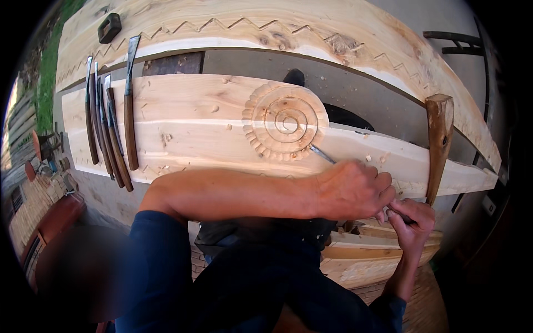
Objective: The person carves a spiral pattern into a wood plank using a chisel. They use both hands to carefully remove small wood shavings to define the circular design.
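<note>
A carving gouge (322, 154) has its metal tip against the lower right rim of a round spiral carving (286, 121) with a scalloped edge. My left hand (358, 188) is closed around the gouge, and its fingers cover most of the tool. Just beyond, on the same line, my right hand (412, 220) is closed at the rear of the gouge, thumb against the left hand's fingers. The handle is mostly hidden inside both hands. Beneath the carving is a long pale wooden board (189, 119), tapering to the right, with a few chips on it.
Several wood-handled chisels (130, 111) lie side by side on the board's left end. A brown wooden mallet (438, 133) rests across its right part. Behind runs a second plank (239, 33) with a zigzag groove and a dark block (109, 28). More carved wood (366, 261) lies below my hands.
</note>
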Tool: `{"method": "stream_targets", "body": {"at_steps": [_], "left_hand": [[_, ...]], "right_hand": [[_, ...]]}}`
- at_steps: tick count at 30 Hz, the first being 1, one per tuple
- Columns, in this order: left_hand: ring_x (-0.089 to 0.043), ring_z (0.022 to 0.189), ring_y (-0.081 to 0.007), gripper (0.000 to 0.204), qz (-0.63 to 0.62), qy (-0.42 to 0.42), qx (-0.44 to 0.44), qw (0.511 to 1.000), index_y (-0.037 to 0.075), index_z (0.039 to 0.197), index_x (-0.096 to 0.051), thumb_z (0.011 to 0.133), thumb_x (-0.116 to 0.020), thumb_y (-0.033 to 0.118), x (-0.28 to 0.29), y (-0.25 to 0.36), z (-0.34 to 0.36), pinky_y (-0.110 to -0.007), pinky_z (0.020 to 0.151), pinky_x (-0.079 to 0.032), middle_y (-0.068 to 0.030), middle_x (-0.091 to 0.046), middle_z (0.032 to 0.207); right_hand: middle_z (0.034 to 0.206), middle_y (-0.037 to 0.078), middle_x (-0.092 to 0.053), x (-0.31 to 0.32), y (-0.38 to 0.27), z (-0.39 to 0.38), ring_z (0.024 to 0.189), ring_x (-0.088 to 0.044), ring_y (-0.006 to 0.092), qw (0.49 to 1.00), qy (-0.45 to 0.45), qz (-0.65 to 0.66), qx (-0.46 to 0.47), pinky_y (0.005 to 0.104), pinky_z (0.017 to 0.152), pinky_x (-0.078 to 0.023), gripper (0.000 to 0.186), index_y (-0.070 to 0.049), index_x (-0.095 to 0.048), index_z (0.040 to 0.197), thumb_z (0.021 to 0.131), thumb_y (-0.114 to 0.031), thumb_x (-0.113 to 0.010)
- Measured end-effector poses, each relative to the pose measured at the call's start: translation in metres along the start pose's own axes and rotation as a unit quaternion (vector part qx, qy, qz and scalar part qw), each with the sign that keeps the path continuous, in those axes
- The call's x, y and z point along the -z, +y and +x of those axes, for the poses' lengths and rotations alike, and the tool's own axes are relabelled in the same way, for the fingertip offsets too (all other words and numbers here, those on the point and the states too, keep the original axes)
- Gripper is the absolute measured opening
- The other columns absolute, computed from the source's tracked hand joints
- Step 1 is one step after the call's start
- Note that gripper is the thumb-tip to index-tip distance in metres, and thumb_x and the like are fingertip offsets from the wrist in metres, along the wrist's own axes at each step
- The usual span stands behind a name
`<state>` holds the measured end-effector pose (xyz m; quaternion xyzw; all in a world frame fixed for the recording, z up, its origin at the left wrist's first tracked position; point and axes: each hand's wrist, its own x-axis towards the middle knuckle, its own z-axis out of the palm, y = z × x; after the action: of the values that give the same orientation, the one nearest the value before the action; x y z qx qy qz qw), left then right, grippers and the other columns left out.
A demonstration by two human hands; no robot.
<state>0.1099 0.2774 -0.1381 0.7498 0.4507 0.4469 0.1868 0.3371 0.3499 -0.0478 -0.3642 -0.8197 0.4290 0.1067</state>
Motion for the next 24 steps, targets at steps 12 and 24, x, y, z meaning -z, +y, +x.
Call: {"method": "stream_targets", "body": {"at_steps": [12,24], "left_hand": [[-0.06,0.069,-0.012,0.031,0.032,0.021,-0.161,0.986,0.004,0.103,-0.072,0.095,-0.077,0.034,0.011,0.007,-0.017,-0.03,0.056,-0.045,0.0,-0.055,0.085],[-0.058,0.068,-0.0157,0.031,-0.023,-0.032,-0.125,0.991,0.01,0.093,-0.065,0.095,-0.076,0.038,0.013,-0.001,-0.014,-0.033,0.056,-0.047,-0.0004,-0.051,0.083]], "right_hand": [[0.079,0.013,-0.078,-0.017,-0.036,-0.066,0.06,-0.065,0.0144,0.995,0.025,0.051,-0.076,0.0271,0.058,-0.047,0.044,0.0,-0.085,0.122,0.08,0.012,-0.084],[0.095,0.016,-0.085,-0.027,-0.044,-0.061,0.071,-0.072,0.0116,0.97,0.062,0.121,-0.199,0.0249,0.066,-0.055,0.039,0.003,-0.084,0.125,0.087,0.013,-0.081]]}}
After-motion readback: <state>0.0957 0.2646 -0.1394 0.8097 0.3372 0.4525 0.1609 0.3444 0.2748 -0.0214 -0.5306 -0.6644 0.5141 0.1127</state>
